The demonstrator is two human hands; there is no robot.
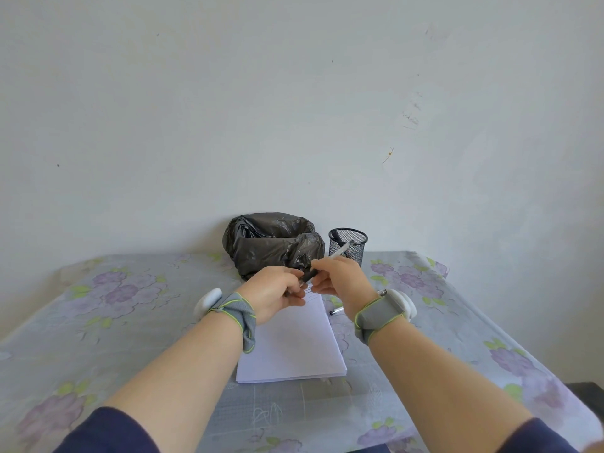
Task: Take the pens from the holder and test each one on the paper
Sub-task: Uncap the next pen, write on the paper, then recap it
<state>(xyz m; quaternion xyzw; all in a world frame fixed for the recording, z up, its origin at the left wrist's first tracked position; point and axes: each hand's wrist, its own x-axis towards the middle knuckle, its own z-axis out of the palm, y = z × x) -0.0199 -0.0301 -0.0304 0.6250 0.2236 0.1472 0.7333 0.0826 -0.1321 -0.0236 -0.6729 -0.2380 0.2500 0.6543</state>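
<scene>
A white pen (338, 251) with a dark grip end is held above the far edge of the paper (291, 344). My right hand (340, 279) grips its barrel. My left hand (277, 291) pinches the dark end or cap (310, 275), right against the right hand. The white stack of paper lies on the table under both hands, with faint lines near its far edge. The black mesh pen holder (347, 245) stands at the back, behind my right hand; I cannot tell what is inside. Another pen (336, 310) lies on the table right of the paper, mostly hidden by my right wrist.
A bin lined with a black plastic bag (273, 243) stands at the back against the wall, left of the holder. The table (114, 322) has a floral cloth. Both wrists wear grey straps with white devices. The table's right edge drops off at the lower right.
</scene>
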